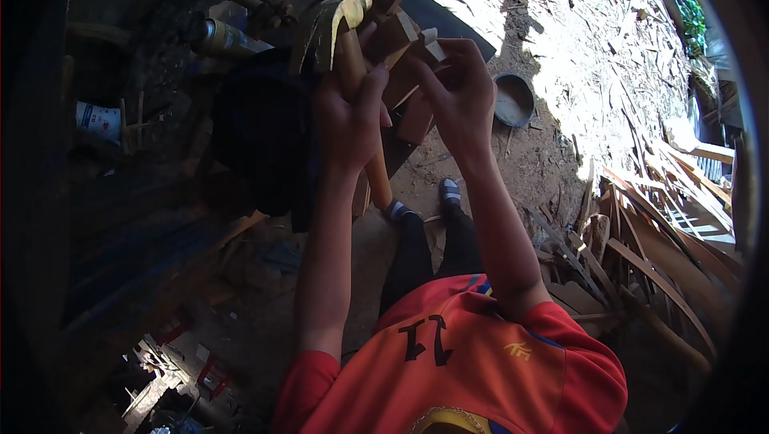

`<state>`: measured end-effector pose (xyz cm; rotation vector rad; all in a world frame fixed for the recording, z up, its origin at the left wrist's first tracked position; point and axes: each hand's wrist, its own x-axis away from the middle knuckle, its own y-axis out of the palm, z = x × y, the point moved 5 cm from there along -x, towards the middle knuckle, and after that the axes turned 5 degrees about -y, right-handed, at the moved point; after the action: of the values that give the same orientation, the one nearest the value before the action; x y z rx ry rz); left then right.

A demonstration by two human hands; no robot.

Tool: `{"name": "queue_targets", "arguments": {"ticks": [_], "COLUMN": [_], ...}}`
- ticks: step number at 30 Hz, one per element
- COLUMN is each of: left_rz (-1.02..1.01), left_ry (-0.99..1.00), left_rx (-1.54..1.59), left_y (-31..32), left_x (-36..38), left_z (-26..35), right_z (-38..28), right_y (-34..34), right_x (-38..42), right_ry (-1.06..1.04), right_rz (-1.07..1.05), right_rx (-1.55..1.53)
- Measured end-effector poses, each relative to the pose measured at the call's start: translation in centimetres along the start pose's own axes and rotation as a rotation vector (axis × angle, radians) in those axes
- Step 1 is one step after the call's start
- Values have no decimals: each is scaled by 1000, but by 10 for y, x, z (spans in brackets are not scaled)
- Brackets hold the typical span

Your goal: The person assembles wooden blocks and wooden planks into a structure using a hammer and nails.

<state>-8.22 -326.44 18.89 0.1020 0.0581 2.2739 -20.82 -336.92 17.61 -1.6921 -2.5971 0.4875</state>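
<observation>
Left hand [346, 118] is closed around the wooden handle [376, 174] of a hammer [340, 22], the fingers wrapped tight just under the metal head. That head is up at the top of the view, and the handle runs down past the wrist toward the ground. Right hand [460, 98] is close beside it, with its fingers bent and pinched on a small wood block [428, 46], held against a cluster of other wood pieces [396, 30] (I cannot tell how these pieces are joined). Both hands work over a dark, shadowed object [264, 142] that I cannot make out clearly.

Below the hands, the person's 2 legs in black trousers end in shoes [448, 191] on the dirt ground [561, 50]. A red shirt [473, 362] with the number 21 fills the bottom of the view. A round dark bowl [513, 100] lies on the dirt near the right hand. Long wood strips [657, 194] are piled on the right side.
</observation>
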Motion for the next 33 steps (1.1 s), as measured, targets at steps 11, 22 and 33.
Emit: {"name": "queue_targets", "arguments": {"ticks": [11, 22, 33], "left_rz": [1, 7, 11], "left_ry": [10, 3, 19], "left_rx": [-10, 6, 10], "left_y": [3, -3, -9], "left_x": [-3, -4, -6], "left_z": [0, -7, -6], "right_z": [-5, -18, -18], "right_y": [-2, 0, 4], "right_x": [-1, -1, -5], "right_ry": [-135, -185, -191], "right_rz": [41, 51, 54], "right_rx": [79, 319, 296]}}
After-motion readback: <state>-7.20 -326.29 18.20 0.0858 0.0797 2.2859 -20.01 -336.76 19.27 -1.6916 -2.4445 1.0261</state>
